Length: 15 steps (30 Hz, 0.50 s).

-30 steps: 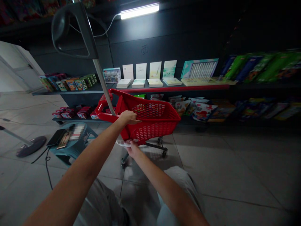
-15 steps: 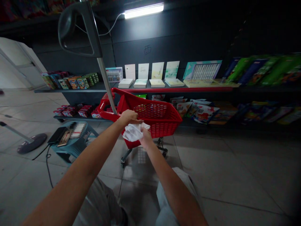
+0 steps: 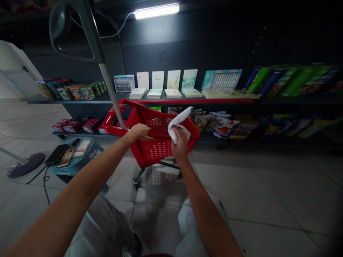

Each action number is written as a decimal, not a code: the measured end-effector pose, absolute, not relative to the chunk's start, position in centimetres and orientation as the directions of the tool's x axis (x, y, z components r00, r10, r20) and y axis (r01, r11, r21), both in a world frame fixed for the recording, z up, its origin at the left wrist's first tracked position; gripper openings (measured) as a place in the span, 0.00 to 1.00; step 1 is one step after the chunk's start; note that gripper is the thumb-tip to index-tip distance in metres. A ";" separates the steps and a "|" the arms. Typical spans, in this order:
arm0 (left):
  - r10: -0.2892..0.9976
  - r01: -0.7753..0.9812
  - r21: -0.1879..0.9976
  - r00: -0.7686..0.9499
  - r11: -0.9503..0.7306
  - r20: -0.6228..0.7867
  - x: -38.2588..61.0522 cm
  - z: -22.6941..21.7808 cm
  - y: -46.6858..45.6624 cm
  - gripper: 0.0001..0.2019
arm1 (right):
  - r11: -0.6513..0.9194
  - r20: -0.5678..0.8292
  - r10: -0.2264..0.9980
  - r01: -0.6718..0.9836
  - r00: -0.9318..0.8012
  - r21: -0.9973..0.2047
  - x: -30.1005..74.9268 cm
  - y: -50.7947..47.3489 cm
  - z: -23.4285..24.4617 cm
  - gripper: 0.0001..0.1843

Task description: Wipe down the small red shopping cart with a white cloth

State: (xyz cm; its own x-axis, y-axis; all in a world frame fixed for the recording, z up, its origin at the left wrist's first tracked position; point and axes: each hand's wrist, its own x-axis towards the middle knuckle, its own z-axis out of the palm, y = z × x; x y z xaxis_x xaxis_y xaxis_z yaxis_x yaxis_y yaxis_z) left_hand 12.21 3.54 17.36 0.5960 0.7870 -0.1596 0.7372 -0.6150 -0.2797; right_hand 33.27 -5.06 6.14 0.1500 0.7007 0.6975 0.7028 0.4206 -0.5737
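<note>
A small red shopping cart (image 3: 158, 150) with a plastic mesh basket stands in front of me. My left hand (image 3: 140, 132) is on the near top rim of the basket, its fingers closed over the edge. To the right of it, my right hand (image 3: 180, 142) is closed around a white cloth (image 3: 182, 117). The cloth is folded and sticks up above the fingers, in front of the basket's right part. From this angle I cannot tell whether the cloth touches the basket.
A metal pole (image 3: 111, 89) with a grey loop handle rises by the cart's left end. At the left, a blue-grey stool (image 3: 93, 144) carries a black device and a phone-like item. Shelves (image 3: 187, 101) behind hold notebooks, boxed pens and snack bags. A round stand base (image 3: 25, 165) sits on the floor.
My right hand has moved up and right with the white cloth, away from my left hand. The left hand remains at the basket's rim. The whole view has shifted slightly.
</note>
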 end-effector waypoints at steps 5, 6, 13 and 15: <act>0.783 0.718 -0.320 0.599 -0.619 -0.170 11.5 17.3 3.4 0.34 | 0.401 0.523 0.845 0.777 -0.110 -0.485 31.7 -4.7 4.9 0.42; 0.786 0.719 -0.325 0.597 -0.614 -0.163 11.3 17.3 3.4 0.34 | 0.405 0.520 0.846 0.778 -0.119 -0.480 31.6 -4.6 4.7 0.41; 0.815 0.746 -0.334 0.553 -0.577 -0.173 8.9 17.4 4.3 0.36 | 0.410 0.525 0.836 0.818 -0.159 -0.404 33.0 -5.1 5.2 0.39; 0.821 0.747 -0.343 0.543 -0.569 -0.179 7.7 17.5 4.7 0.35 | 0.380 0.516 0.844 0.840 -0.143 -0.388 33.6 -5.5 5.2 0.36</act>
State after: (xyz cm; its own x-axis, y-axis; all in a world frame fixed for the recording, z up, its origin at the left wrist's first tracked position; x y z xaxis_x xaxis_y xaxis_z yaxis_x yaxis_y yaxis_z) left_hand 7.66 4.66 17.51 0.5425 0.8207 -0.1791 0.7474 -0.5689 -0.3431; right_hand 33.63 -5.49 5.25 -0.1433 0.8445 0.5160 0.8399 0.3795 -0.3879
